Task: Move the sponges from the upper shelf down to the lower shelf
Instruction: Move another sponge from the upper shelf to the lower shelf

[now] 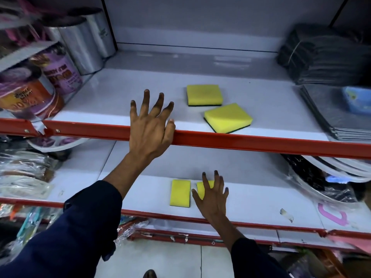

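two sponges (204,94) lie on the upper shelf (112,101), right of the left hand (151,127), fingers splayed, empty. two sponges (180,193) lie on the lower shelf (261,199); right hand (212,194), spread flat, covers one.

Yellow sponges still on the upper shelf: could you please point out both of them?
Rear yellow square sponge (204,94): head view, middle of its yellow top.
Front yellow square sponge (227,116): head view, middle of its yellow top, near the red shelf edge.

Head view, downward, close to shelves (241,141)
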